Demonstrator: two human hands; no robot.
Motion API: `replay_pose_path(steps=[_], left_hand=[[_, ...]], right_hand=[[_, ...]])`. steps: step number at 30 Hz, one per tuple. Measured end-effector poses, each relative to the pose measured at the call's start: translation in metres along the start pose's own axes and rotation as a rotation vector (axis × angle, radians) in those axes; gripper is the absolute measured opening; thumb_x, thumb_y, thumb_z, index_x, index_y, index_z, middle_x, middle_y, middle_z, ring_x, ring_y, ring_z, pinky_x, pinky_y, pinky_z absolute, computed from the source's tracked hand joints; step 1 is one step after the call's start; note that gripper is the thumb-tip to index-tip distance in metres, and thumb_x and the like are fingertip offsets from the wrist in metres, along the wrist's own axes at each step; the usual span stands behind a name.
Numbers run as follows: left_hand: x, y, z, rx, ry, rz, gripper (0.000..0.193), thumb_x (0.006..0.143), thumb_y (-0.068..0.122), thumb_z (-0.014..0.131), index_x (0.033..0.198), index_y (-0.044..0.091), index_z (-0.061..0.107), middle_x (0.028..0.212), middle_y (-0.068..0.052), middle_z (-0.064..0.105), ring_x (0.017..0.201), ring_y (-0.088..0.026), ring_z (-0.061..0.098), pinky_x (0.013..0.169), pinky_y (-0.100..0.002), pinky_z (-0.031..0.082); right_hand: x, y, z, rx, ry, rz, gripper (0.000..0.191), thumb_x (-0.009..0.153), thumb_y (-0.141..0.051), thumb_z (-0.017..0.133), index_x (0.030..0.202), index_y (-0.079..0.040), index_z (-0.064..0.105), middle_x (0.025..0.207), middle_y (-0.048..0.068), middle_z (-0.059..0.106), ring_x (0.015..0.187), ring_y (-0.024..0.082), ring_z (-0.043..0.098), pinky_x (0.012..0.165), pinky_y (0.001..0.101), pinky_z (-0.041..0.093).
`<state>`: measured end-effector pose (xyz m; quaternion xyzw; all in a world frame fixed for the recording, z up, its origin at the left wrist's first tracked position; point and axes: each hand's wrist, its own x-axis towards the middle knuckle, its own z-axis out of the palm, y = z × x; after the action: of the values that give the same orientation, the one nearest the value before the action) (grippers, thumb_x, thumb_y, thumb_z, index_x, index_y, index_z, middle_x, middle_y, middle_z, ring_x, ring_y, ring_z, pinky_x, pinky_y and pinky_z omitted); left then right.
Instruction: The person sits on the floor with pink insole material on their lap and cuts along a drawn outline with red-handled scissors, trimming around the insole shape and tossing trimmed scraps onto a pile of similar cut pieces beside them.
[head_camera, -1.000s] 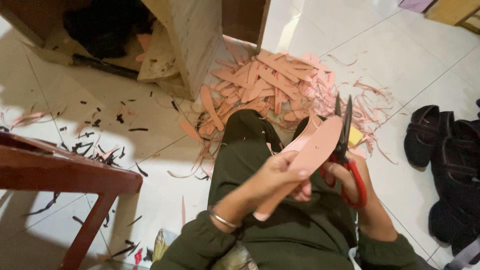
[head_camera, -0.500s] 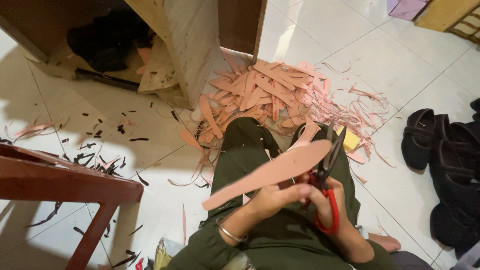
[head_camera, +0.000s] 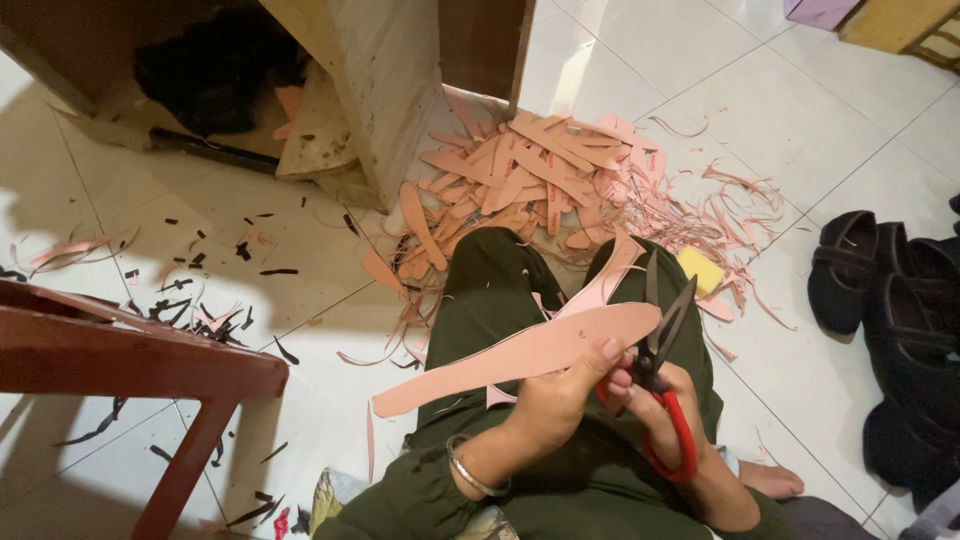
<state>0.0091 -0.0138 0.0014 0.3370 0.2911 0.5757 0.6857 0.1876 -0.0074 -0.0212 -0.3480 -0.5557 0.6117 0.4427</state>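
My left hand (head_camera: 565, 395) pinches flat pink sole-shaped cutout (head_camera: 520, 357) | right hand (head_camera: 665, 405) grips red-handled black scissors (head_camera: 665, 350), blades parted beside my fingertips.

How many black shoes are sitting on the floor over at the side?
3, as far as shows: one strapped black shoe nearest the pink scraps, a second beside it, a third below at the picture's edge. More may lie out of frame.

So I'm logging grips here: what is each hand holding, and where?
Left hand pinches the pink insole at its right end; right hand holds the scissors by the red handles.
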Motion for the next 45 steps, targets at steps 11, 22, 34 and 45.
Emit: replay_pose_path(steps=[11,22,34,45], left_hand=[[-0.005,0.000,0.002,-0.077,0.044,-0.036,0.029,0.104,0.024,0.064,0.110,-0.004,0.070,0.095,-0.009,0.073,0.082,-0.013,0.068,0.077,-0.028,0.058],[-0.005,0.006,0.001,-0.048,0.055,-0.015,0.028,0.101,0.024,0.066,0.112,-0.001,0.070,0.095,-0.008,0.072,0.081,-0.013,0.068,0.074,-0.028,0.057],[0.004,0.009,0.007,-0.040,0.133,0.074,0.021,0.099,0.022,0.070,0.103,0.002,0.068,0.087,-0.004,0.068,0.075,-0.011,0.065,0.067,-0.025,0.055],[0.000,0.012,0.002,0.009,0.019,-0.010,0.021,0.099,0.020,0.070,0.107,0.001,0.072,0.087,-0.004,0.069,0.072,-0.011,0.066,0.066,-0.025,0.056]], right_hand=[[-0.005,0.002,-0.004,-0.003,0.057,0.151,0.031,0.091,-0.023,0.062,0.106,0.004,0.061,0.086,0.005,0.061,0.071,0.014,0.056,0.063,0.0289,0.047],[-0.006,-0.036,0.007,-0.054,0.072,0.305,0.035,0.084,-0.020,0.060,0.106,0.007,0.066,0.069,0.006,0.057,0.061,0.014,0.049,0.057,0.0283,0.041],[-0.005,-0.007,0.008,-0.262,0.004,0.267,0.018,0.083,-0.017,0.063,0.090,-0.001,0.063,0.068,0.006,0.058,0.060,0.015,0.052,0.056,0.0307,0.044],[-0.005,-0.023,0.000,-0.106,-0.141,0.206,0.026,0.085,-0.021,0.063,0.098,0.000,0.058,0.085,0.005,0.059,0.073,0.012,0.053,0.063,0.0274,0.045]])
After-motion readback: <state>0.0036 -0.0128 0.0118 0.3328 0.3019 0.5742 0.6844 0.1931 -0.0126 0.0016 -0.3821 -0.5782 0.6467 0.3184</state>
